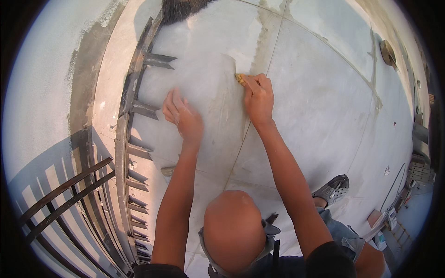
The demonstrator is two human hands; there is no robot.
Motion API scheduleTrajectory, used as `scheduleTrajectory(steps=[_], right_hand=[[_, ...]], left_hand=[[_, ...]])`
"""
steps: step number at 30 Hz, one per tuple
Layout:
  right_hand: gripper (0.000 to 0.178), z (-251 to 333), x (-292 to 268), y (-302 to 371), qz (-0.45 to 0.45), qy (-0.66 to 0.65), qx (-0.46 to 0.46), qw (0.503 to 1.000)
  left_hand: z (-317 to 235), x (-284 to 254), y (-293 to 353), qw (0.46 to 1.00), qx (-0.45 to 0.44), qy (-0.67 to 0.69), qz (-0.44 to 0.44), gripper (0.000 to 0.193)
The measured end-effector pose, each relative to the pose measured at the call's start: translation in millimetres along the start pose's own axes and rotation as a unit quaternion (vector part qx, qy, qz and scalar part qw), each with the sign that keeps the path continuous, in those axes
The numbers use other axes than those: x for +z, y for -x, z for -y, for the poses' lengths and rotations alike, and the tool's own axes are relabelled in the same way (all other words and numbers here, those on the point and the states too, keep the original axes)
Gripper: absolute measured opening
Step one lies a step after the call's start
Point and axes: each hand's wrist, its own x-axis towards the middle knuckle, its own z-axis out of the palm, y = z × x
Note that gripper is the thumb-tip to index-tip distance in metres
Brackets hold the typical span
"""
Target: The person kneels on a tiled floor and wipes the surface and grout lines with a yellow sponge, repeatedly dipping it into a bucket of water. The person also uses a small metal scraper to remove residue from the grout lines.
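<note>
My right hand (258,101) is closed on a small yellow sponge (239,78), pressed to the pale grey tiled floor (310,106) beside a joint line. A damp-looking greyish smear (225,99) runs over the tile to the left of it. Over the same tile, my left hand (184,118) hovers or rests with bent fingers a little apart; it is slightly blurred, and nothing shows in it. Whether its fingertips touch the floor I cannot tell.
A dark metal railing (121,134) with short spikes runs along the left. A grey clog (333,190) is on my foot at right. Further off lie a brown object (387,53) and a small stone-like lump (167,171). A dark bristly thing (183,8) shows at the top.
</note>
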Motion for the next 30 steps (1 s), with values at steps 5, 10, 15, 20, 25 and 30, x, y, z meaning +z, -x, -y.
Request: scheduleTrajectory(steps=[5, 10, 15, 20, 25, 30], right_hand=[[0.017, -50.7, 42.1, -139.1, -0.062, 0.072, 0.055, 0.994], [0.017, -22.8, 13.9, -83.3, -0.008, 0.008, 0.074, 0.997], [0.026, 47.3, -35.1, 88.4, 0.051, -0.063, 0.102, 0.992], [0.023, 10.3, 8.4, -13.8, 0.015, -0.022, 0.096, 0.995], [0.016, -70.5, 59.9, -204.8, -0.094, 0.038, 0.010, 0.995], [0.028, -6.8, 39.8, -80.6, 0.011, -0.067, 0.022, 0.997]], left_hand=[[-9.2, 0.5, -2.8, 0.998, 0.020, -0.020, 0.048, 0.056], [-4.5, -0.6, -7.0, 0.996, 0.020, -0.040, 0.072, 0.060], [-4.8, -3.4, -8.3, 0.990, 0.015, -0.100, 0.094, 0.065], [-2.6, -7.7, -9.3, 0.987, 0.016, -0.115, 0.108, 0.067], [-10.1, 1.0, -10.5, 0.989, 0.048, -0.090, 0.104, 0.067], [-1.7, -5.0, -7.7, 0.987, 0.034, -0.106, 0.112, 0.065]])
